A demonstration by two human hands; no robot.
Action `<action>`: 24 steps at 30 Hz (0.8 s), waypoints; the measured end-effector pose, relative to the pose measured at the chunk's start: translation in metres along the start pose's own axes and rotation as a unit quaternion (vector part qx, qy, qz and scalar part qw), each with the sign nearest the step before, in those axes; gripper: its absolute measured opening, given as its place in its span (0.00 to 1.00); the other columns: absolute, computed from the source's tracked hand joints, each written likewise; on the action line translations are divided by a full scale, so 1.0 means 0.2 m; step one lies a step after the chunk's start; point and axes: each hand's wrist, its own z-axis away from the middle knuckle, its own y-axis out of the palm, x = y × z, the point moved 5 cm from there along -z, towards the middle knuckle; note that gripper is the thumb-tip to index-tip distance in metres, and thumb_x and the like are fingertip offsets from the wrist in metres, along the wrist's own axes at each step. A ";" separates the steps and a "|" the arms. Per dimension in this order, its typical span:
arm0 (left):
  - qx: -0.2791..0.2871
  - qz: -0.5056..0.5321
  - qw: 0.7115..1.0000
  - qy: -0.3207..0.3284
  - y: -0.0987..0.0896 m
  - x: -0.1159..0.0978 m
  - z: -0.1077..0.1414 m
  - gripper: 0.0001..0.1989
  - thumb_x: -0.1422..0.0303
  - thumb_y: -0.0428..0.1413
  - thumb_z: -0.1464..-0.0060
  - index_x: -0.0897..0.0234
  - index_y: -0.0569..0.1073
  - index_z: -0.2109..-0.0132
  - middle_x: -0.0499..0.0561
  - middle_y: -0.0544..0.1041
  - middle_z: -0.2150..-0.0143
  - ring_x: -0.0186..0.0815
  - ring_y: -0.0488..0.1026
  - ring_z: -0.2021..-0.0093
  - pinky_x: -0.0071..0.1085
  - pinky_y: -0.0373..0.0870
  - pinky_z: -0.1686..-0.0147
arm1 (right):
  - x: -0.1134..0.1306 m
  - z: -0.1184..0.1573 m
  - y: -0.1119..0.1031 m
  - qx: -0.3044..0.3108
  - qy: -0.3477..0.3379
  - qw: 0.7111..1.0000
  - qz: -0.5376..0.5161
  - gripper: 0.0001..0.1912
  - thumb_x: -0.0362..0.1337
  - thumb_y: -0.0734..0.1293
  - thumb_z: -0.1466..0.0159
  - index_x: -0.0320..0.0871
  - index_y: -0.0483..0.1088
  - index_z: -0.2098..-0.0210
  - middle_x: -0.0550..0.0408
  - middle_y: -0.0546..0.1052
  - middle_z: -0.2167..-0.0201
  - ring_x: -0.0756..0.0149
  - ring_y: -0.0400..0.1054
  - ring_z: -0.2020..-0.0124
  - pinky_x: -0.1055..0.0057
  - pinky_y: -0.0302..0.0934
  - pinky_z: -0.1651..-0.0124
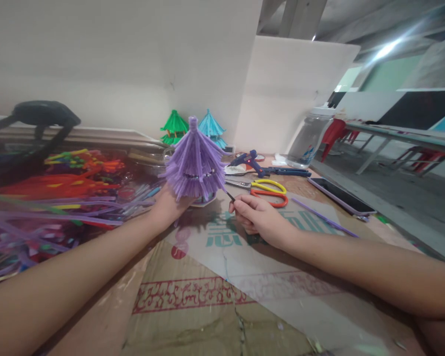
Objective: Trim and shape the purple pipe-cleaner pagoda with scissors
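A purple two-tiered pagoda of fuzzy pipe cleaners (195, 158) stands upright in the middle, on a pale base. My left hand (168, 201) holds it low on the left side; the fingers are mostly hidden behind the purple fringe. Between the thumb and fingers of my right hand (257, 216) is a thin dark stick-like tool (230, 196). Its tip points up and left, at the lower right edge of the fringe; whether it touches, I cannot tell. One loose purple pipe cleaner (324, 216) lies right of that hand.
Scissors (269, 190), a blue glue gun (250, 160), dark-handled pliers (282, 171), a phone (341, 195) and a plastic jar (309, 138) stand or lie at right. Behind are green (174, 126) and blue pagodas (211, 127). Colourful pipe cleaners (59, 183) pile up left, under a black blurred object (46, 116).
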 end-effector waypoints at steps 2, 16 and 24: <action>0.003 0.000 1.000 0.001 0.01 0.01 0.00 0.19 0.48 0.60 0.34 0.56 0.79 0.48 0.58 0.85 0.41 0.52 0.77 0.31 0.54 0.65 0.21 | 0.00 0.00 0.00 0.001 0.000 1.000 0.001 0.27 0.62 0.76 0.36 0.46 0.69 0.63 0.72 0.54 0.81 0.76 0.42 0.80 0.76 0.35 0.79; -0.018 0.010 1.000 0.002 0.02 0.02 0.00 0.23 0.47 0.60 0.34 0.57 0.77 0.43 0.59 0.85 0.41 0.51 0.77 0.30 0.53 0.67 0.22 | -0.01 0.00 0.00 -0.005 0.002 1.000 -0.003 0.26 0.62 0.76 0.35 0.46 0.70 0.61 0.70 0.55 0.80 0.75 0.43 0.80 0.76 0.36 0.79; 0.005 0.005 1.000 -0.024 0.00 0.00 0.01 0.23 0.48 0.63 0.38 0.57 0.78 0.44 0.59 0.86 0.41 0.58 0.80 0.35 0.57 0.73 0.30 | 0.00 0.00 -0.03 -0.033 -0.027 0.999 -0.026 0.30 0.66 0.76 0.36 0.45 0.70 0.61 0.70 0.58 0.80 0.76 0.43 0.81 0.75 0.37 0.79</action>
